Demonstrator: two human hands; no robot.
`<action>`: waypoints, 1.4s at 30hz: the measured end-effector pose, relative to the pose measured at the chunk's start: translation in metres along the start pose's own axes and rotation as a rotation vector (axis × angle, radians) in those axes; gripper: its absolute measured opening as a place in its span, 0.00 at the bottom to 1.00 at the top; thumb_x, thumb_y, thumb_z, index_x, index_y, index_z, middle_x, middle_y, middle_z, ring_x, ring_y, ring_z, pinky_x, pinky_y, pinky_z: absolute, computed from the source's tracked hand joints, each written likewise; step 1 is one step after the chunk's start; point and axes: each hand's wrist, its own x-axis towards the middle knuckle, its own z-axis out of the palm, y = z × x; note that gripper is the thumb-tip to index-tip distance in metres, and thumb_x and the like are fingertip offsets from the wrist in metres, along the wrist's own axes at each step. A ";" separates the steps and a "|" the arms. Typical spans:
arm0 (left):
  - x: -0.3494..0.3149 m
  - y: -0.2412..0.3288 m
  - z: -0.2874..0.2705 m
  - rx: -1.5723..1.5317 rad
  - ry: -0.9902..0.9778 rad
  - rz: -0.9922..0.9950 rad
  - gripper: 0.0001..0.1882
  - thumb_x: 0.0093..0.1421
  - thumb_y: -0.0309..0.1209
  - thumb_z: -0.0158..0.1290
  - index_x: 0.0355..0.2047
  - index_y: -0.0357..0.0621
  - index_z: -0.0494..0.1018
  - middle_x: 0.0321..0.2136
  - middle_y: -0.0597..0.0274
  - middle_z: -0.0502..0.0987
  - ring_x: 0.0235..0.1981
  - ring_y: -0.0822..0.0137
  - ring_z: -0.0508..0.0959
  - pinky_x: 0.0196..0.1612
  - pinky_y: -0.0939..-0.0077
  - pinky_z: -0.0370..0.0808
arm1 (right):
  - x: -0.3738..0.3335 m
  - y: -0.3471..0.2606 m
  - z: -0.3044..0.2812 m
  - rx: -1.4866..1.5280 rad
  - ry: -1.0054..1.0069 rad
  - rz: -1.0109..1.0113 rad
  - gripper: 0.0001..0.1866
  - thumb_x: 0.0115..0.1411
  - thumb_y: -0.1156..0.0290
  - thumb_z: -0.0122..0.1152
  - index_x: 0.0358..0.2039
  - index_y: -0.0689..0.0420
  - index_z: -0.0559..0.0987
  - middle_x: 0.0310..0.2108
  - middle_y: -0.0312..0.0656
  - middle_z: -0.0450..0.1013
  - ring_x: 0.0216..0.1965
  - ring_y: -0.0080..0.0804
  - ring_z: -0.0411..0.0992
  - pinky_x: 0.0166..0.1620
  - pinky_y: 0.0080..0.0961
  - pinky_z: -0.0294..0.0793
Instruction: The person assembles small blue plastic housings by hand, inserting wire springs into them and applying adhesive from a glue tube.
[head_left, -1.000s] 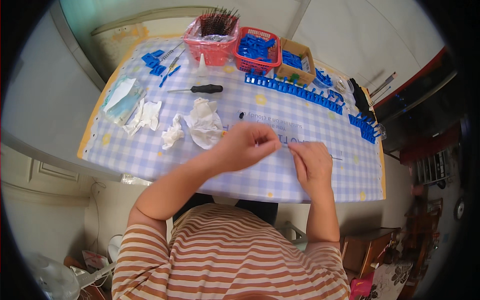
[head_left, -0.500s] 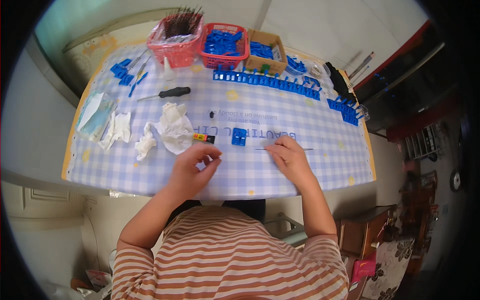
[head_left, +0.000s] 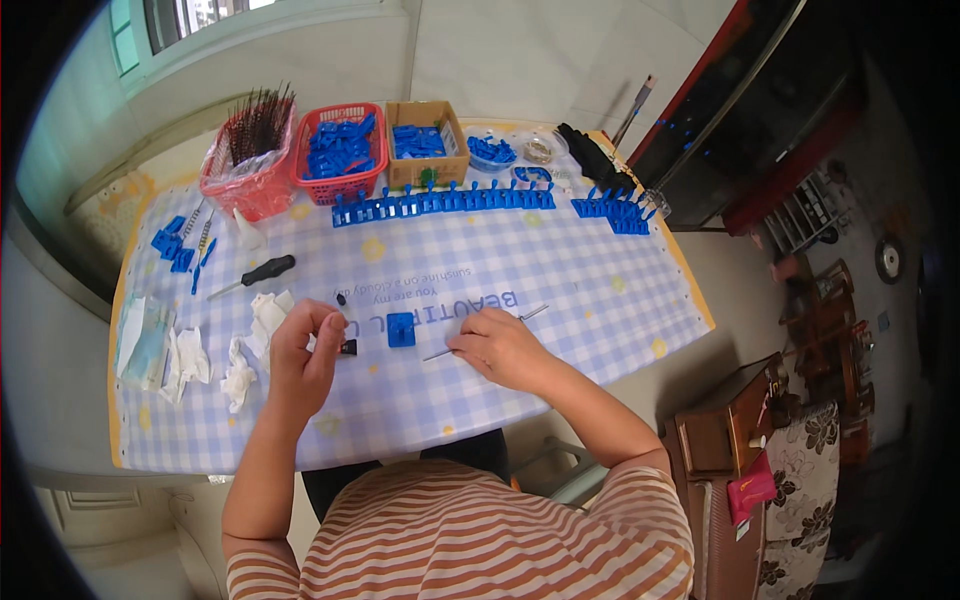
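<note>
My right hand (head_left: 502,350) pinches a thin metal rod (head_left: 438,355) that sticks out on both sides of the fingers, just above the tablecloth. Left of it lies a small square blue plastic piece (head_left: 401,330). My left hand (head_left: 303,358) is closed, thumb against curled fingers; whatever the fingertips may hold is hidden. Beside that hand the black end of a small tube (head_left: 348,347) peeks out, the rest covered. A tiny black part (head_left: 341,299) lies just beyond the left hand. Crumpled white tissue (head_left: 268,318) is partly behind it.
A screwdriver (head_left: 255,275) and a white nozzle bottle (head_left: 248,232) lie at left. Along the back stand a red bin of dark bristly rods (head_left: 250,195), a red basket (head_left: 340,188) and a cardboard box (head_left: 428,175) of blue parts. A long blue row (head_left: 445,202) lies before them.
The view has swung, so the table's things appear farther left. My left hand has lifted and turned upright over the tissue and tube; my right hand keeps the rod, now tilted, nearer the blue piece.
</note>
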 end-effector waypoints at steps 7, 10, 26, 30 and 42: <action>0.008 -0.017 0.010 -0.021 0.074 -0.018 0.06 0.56 0.18 0.51 0.34 0.40 0.69 0.29 0.65 0.73 0.25 0.77 0.71 0.31 0.84 0.69 | 0.004 0.008 -0.001 0.014 -0.042 0.011 0.09 0.49 0.73 0.66 0.32 0.54 0.80 0.29 0.36 0.70 0.32 0.37 0.68 0.36 0.30 0.70; 0.007 -0.019 0.008 -0.072 0.080 -0.103 0.07 0.56 0.17 0.51 0.35 0.40 0.70 0.30 0.66 0.74 0.26 0.78 0.71 0.32 0.84 0.68 | 0.009 0.012 -0.013 0.116 -0.114 0.056 0.07 0.50 0.72 0.64 0.31 0.56 0.80 0.28 0.38 0.70 0.34 0.40 0.69 0.38 0.33 0.70; 0.006 -0.027 0.001 -0.021 0.161 -0.024 0.07 0.56 0.16 0.52 0.35 0.37 0.72 0.28 0.65 0.73 0.26 0.77 0.70 0.31 0.86 0.67 | 0.104 0.247 -0.086 -0.327 -0.024 0.954 0.14 0.47 0.64 0.64 0.31 0.60 0.83 0.26 0.49 0.78 0.30 0.38 0.78 0.37 0.30 0.76; 0.007 -0.024 0.000 -0.006 0.153 -0.020 0.07 0.55 0.16 0.52 0.34 0.37 0.73 0.28 0.64 0.73 0.26 0.76 0.70 0.31 0.85 0.67 | 0.110 0.282 -0.075 -0.403 -0.097 1.163 0.16 0.45 0.66 0.65 0.35 0.58 0.82 0.38 0.50 0.77 0.42 0.44 0.77 0.45 0.34 0.75; 0.011 -0.020 -0.004 0.092 0.141 0.071 0.08 0.54 0.16 0.54 0.35 0.38 0.75 0.30 0.57 0.75 0.29 0.69 0.76 0.32 0.80 0.73 | 0.118 0.276 -0.063 -0.441 -0.068 1.161 0.17 0.47 0.69 0.63 0.38 0.61 0.80 0.43 0.53 0.75 0.46 0.47 0.74 0.48 0.38 0.74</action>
